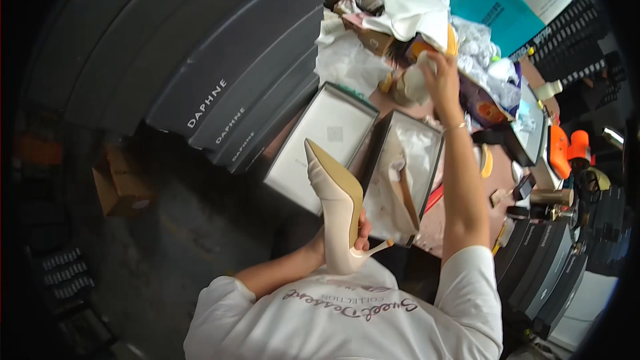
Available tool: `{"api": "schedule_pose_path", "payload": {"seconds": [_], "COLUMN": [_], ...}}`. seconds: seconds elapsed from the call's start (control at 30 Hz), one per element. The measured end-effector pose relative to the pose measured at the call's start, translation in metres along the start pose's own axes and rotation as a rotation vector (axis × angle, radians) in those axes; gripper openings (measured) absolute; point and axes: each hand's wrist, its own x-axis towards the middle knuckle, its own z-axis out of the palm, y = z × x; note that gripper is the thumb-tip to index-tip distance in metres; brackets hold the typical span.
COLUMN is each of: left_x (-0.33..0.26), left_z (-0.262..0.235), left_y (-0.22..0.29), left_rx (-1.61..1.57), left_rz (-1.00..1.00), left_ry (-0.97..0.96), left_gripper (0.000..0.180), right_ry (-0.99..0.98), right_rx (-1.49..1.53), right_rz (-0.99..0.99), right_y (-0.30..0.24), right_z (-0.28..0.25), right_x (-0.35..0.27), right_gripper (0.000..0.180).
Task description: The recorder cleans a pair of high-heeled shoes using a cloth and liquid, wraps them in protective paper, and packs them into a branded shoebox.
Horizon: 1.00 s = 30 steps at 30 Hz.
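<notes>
Nearest the camera is the person's white T-shirt [347, 320], filling the lower edge. Just above it the left hand [343, 237] is closed around a cream high-heeled shoe [337, 203], gripping it at the heel end. The shoe is upright, pointed toe up, thin heel sticking out to the right near the chest. Fingers show behind the shoe's back edge.

Behind the shoe sit two parts of a shoebox on the cluttered table [507, 183]. The box lid [320, 143] lies open side up, pale inside, to the left. The open box [407, 173] is just beside it on the right, lined with white tissue paper, with a second cream shoe [397, 190] lying inside.

The right arm stretches up and away. The right hand [440, 70] is closed on a wad of white paper [417, 80], well beyond the open box, over a pile of paper and plastic bags [400, 7].

Left of the table is a stack of dark grey shoeboxes [220, 60], lying slanted. More dark boxes [553, 273] sit at lower right. An orange object [567, 150] sits at the far right; a teal bag [490, 7] is at the top. A brown cardboard box [120, 187] is on the dark floor at left.
</notes>
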Motion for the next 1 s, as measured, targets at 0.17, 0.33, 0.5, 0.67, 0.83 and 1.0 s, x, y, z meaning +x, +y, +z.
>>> {"api": "schedule_pose_path", "payload": {"seconds": [0.17,0.33,0.5,0.67,0.83,1.0], "left_x": [-0.023,-0.042,-0.038,-0.046,-0.051,-0.057], "left_z": [-0.004,-0.018,-0.003,-0.006,0.006,0.000], "left_y": [-0.014,-0.031,-0.038,-0.047,-0.044,-0.047], "left_rx": [-0.054,-0.013,0.061,0.356,0.763,0.566], "left_rz": [-0.019,0.084,0.022,0.036,0.148,0.051], "left_ry": [-0.025,0.040,0.077,0.054,0.046,0.104], "left_gripper": [0.039,0.036,0.031,0.022,0.015,0.013], "right_ry": [-0.127,-0.595,-0.373,-0.246,-0.239,-0.419], "right_rx": [0.162,0.726,0.503,0.395,0.344,0.343], "right_rz": [0.075,0.382,0.113,0.013,-0.015,-0.019], "right_y": [-0.040,-0.188,-0.237,-0.238,-0.242,-0.242], "right_z": [-0.057,-0.173,-0.189,-0.178,-0.160,-0.167], "right_x": [-0.020,-0.167,-0.246,-0.250,-0.259,-0.264], "right_gripper": [0.018,0.013,0.023,0.028,0.026,0.025]}}
